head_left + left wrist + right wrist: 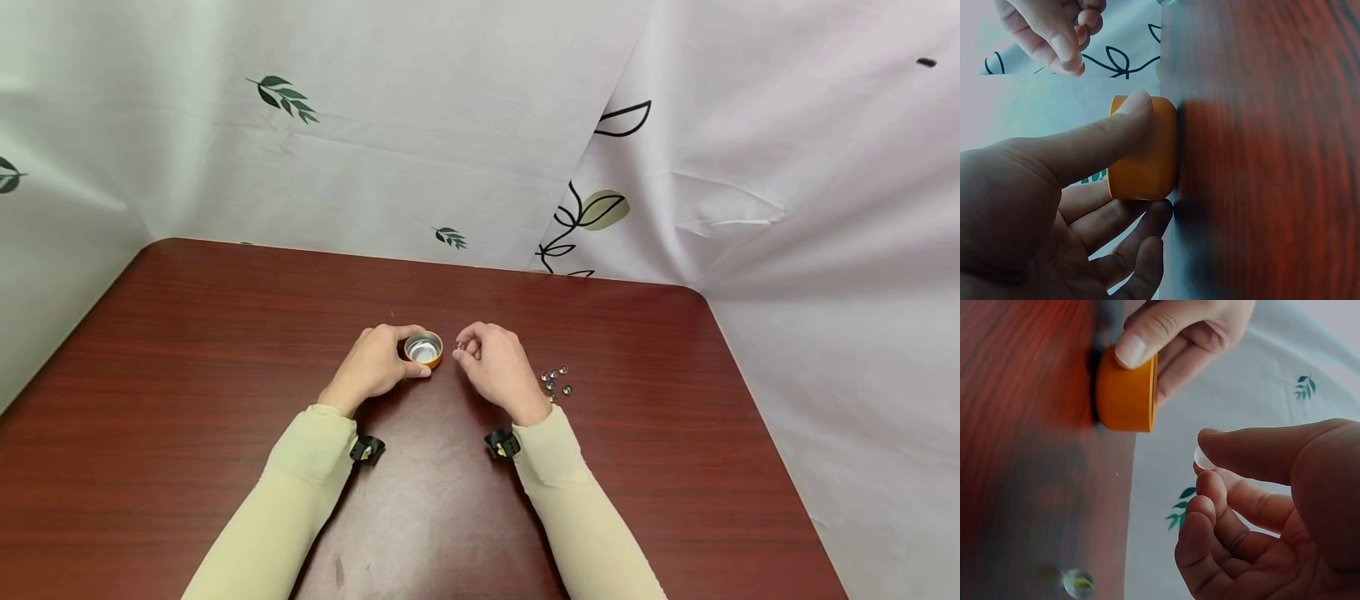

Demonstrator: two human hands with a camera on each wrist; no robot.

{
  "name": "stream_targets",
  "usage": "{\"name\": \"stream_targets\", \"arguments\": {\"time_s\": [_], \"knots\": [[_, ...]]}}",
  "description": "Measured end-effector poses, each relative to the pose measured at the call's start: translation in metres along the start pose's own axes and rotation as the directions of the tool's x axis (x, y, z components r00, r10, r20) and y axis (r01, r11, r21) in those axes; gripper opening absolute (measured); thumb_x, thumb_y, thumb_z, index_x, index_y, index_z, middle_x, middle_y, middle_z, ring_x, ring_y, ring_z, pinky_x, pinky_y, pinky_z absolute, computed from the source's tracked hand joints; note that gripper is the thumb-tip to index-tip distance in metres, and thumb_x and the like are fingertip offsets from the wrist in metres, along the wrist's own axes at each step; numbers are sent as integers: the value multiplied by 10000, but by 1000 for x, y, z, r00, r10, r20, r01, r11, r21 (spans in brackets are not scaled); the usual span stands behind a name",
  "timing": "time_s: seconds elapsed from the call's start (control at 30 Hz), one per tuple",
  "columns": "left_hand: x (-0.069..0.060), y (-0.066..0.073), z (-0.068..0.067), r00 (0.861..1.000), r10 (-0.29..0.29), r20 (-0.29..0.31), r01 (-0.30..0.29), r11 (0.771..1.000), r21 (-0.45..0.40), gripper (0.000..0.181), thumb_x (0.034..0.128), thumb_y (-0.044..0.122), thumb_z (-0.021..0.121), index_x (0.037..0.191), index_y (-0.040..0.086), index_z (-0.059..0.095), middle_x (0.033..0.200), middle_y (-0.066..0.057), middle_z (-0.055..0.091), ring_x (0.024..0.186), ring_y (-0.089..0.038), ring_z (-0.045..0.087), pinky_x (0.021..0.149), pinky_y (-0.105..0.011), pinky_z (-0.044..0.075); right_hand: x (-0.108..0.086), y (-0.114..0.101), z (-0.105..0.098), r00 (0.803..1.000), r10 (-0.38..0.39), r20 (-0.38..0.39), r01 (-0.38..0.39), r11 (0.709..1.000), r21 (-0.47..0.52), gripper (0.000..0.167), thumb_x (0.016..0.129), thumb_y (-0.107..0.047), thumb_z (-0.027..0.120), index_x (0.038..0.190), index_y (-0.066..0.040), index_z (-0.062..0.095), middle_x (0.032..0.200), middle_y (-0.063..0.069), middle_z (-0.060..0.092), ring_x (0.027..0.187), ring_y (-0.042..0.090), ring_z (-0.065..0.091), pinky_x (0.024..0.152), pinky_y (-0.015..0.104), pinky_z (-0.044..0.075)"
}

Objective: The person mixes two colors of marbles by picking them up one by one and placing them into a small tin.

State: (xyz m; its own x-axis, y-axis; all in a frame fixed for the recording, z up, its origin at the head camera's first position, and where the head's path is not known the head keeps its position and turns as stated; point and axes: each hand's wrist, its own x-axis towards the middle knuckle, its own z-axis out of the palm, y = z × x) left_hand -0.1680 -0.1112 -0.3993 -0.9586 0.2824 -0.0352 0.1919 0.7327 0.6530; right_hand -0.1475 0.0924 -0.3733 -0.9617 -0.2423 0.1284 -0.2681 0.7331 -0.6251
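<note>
while the tin (1125, 394) is held upright on the table (420, 517) by the left grip (375, 360), a bead (1204, 459) is pinched by the right grip (495, 360), just right of it; several beads (551, 385) seem left to be handled, farther right; any inside cannot be made out.

The reddish-brown, wood-grained tabletop (675, 475) (rounded at its far corners) carries an upright, open orange tin (1125, 397) and, farther right, several small shiny round pieces (551, 385).
</note>
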Motion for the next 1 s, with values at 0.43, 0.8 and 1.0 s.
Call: {"name": "stream_targets", "arguments": {"time_s": [0.43,0.8,1.0], "knots": [[1,-2,1,1000,27,-5,-27,1000,0,481,788,231,881,1236,178,715,1055,-35,732,994,-273,645,880,-431,491,7,-6,18,1000,-6,24,6,1000,1,75,947,-134,706,1003,-85,714,788,-24,586,698,119,541,650,269,463],[0,-1,1,1000,22,-3,-22,1000,2,497,791,227,878,1255,168,710,1060,-35,732,944,-251,643,846,-409,494,13,-7,29,1000,-1,31,1,1000,8,92,941,-129,706,1014,-76,725,772,-22,583,676,118,528,635,256,449],[-1,-1,0,1000,15,-2,-15,1000,4,488,793,228,877,1249,174,713,1067,-43,730,915,-242,639,825,-401,495,15,-7,33,999,-10,35,10,1000,7,109,948,-136,700,1030,-70,729,776,-21,586,674,118,528,632,251,447]]}}
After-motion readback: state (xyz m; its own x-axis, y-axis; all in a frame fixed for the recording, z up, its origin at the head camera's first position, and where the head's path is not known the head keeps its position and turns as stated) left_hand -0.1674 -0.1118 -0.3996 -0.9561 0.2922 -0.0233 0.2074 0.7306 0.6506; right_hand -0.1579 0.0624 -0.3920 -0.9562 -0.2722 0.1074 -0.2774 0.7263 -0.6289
